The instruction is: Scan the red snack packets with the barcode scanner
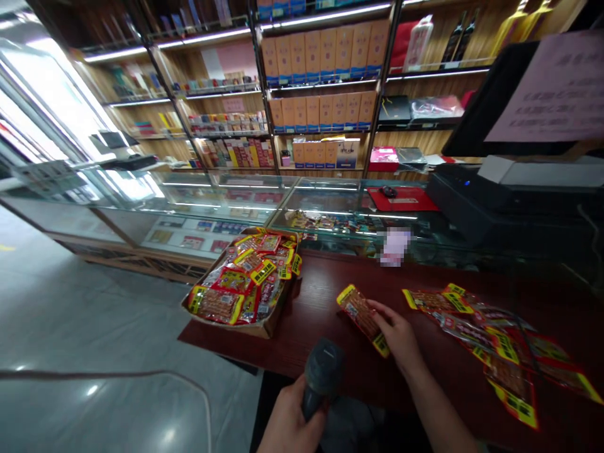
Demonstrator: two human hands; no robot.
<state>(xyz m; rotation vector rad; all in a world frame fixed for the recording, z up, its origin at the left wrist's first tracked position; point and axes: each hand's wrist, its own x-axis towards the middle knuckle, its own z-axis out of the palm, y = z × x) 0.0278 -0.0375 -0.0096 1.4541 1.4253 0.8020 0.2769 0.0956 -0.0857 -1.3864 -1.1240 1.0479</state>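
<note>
My left hand (295,418) is wrapped round the handle of a dark barcode scanner (324,365), held low in front of the wooden counter. My right hand (395,330) grips the right edge of a snack packet (361,314) with yellow ends and a see-through middle showing brown sticks. That packet is tilted over the counter (316,283). To its left, an open cardboard box (264,327) is heaped with similar red and yellow packets (219,305). On the right, several more packets (500,343) lie spread in a loose pile.
Glass display cases (221,198) run behind the counter, with a red mat (401,200) and a mouse (387,191) on top. A dark monitor (476,107) with a pink paper (552,88) stands at right. A cable (189,385) crosses the lower left. Stocked shelves (325,88) line the wall.
</note>
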